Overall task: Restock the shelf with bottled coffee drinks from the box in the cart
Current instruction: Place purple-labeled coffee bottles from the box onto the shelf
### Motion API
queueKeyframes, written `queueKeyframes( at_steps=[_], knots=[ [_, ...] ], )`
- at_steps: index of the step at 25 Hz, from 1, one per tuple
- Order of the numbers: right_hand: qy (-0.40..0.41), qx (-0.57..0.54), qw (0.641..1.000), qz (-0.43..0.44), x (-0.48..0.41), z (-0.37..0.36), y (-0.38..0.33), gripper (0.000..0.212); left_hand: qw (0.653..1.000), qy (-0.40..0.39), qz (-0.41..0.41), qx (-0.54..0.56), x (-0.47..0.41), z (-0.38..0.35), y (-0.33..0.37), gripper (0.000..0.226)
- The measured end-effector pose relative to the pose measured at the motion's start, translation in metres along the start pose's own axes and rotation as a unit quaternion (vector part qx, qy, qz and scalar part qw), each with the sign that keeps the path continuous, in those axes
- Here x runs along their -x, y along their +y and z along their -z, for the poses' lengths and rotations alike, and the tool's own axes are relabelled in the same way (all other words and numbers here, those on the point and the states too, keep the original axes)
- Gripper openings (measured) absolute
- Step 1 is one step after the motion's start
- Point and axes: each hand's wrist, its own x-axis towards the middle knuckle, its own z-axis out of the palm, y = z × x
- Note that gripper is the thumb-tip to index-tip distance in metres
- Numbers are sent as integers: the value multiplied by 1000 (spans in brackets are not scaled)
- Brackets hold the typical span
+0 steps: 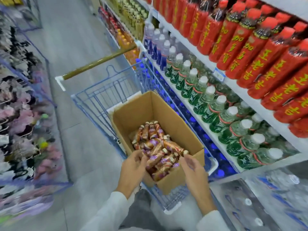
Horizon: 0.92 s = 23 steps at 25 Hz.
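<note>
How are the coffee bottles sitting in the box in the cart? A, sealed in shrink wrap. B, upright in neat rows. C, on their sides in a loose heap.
C: the coffee bottles lie on their sides at mixed angles, piled in the open cardboard box inside the blue cart.

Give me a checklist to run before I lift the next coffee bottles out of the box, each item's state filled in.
1. Box open, top unobstructed: ok.
2. Coffee bottles left inside: ok, a loose pile lying on their sides.
3. Left hand and right hand over the pile: ok.
4. Firm grip on a bottle: cannot tell.
5. Box seated in the cart: ok.
6. Free slot for coffee drinks on the shelf: cannot tell, none in view.
</note>
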Motion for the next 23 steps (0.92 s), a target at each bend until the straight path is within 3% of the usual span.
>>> queueKeyframes(
  at_steps=[5, 8, 14, 17, 23],
  knots=[
    [28, 4, 999, -44, -26, -30, -18, 23, 995, -90, 11, -47, -59, -9, -5, 8],
    [32, 3, 997, -74, -33, -39, -15, 26, 977, -165, 49, -123, -94, -36, -19, 33],
    [5, 40, 989, -141, -51, -47, 2, 30, 908, -294, 135, -266, -165, -128, -51, 68],
    [-1, 42, 986, -163, -59, -45, 5, 30, 877, -310, 171, -324, -185, -158, -88, 81],
    [4, 27, 981, -194, -68, -40, 3, 26, 875, -318, 209, -298, -202, -170, -128, 97]
  ],
)
